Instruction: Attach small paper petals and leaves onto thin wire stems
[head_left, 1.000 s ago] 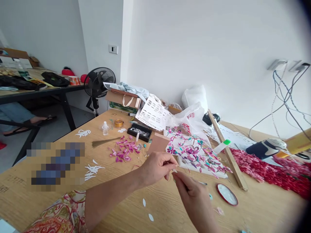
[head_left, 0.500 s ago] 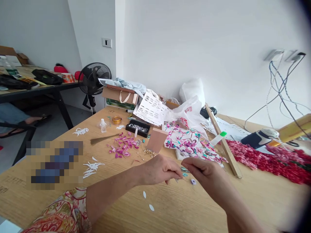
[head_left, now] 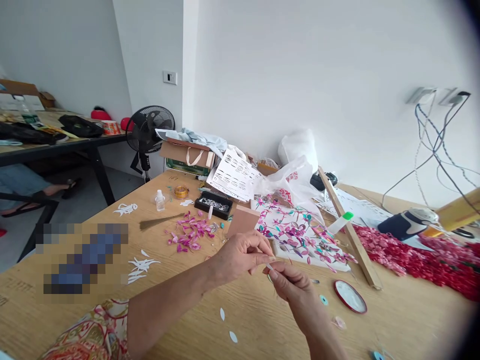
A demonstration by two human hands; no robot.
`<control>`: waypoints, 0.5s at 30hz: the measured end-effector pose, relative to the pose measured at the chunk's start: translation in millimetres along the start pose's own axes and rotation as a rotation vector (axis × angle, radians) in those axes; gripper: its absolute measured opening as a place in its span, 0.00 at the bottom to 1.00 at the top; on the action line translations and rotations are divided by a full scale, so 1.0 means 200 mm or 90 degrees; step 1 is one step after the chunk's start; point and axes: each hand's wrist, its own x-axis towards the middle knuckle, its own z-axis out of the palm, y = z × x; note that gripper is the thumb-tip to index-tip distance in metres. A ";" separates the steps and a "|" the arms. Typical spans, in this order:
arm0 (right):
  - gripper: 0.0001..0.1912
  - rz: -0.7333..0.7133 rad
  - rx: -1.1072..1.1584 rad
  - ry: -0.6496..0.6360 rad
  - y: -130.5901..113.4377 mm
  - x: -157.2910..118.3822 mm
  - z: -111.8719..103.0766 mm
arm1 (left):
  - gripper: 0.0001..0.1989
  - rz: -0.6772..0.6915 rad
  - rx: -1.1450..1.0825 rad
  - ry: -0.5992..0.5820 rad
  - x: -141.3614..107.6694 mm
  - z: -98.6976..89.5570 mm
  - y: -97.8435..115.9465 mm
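Observation:
Above the table (head_left: 168,320), my left hand (head_left: 243,255) is pinched, its fingertips close to those of my right hand; what it grips is too small to make out. My right hand (head_left: 294,287) pinches a small white piece (head_left: 270,267) between thumb and fingers. Two white petal-shaped pieces (head_left: 233,336) lie below the hands. A pink-brown block (head_left: 242,221) stands behind my left hand. To the right of my right hand are a round, red-rimmed dish (head_left: 350,296) and a small teal spool (head_left: 323,300).
Pink petals (head_left: 191,231), white strips (head_left: 140,267) and a black tray (head_left: 213,205) lie behind and left. Flower sprigs on a white slab (head_left: 300,230), a wooden bar (head_left: 352,235) and red flowers (head_left: 420,257) are at the right. A fan (head_left: 150,130) stands beyond the table.
My right hand has moved left and down, close to my left hand. A white piece now shows in its fingers. The red-rimmed dish and teal spool have come into sight.

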 end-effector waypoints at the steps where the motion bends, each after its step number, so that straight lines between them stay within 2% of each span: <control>1: 0.15 0.008 0.029 -0.006 0.01 0.00 -0.01 | 0.09 -0.023 -0.023 -0.019 0.00 0.00 0.01; 5: 0.13 0.033 0.103 -0.054 0.02 0.02 -0.01 | 0.09 -0.094 -0.105 -0.094 -0.01 0.00 0.02; 8: 0.14 0.037 0.087 -0.060 0.03 0.04 0.00 | 0.09 -0.107 -0.115 -0.090 -0.01 0.00 0.00; 11: 0.16 0.046 -0.010 -0.044 0.03 0.05 -0.04 | 0.08 -0.110 -0.090 -0.069 0.00 -0.01 -0.01; 13: 0.15 0.031 -0.141 0.023 0.02 0.04 -0.10 | 0.09 -0.105 -0.051 -0.048 0.00 -0.01 -0.02; 15: 0.13 -0.032 -0.302 0.168 -0.01 0.01 -0.16 | 0.09 -0.090 0.001 -0.024 0.01 -0.01 -0.03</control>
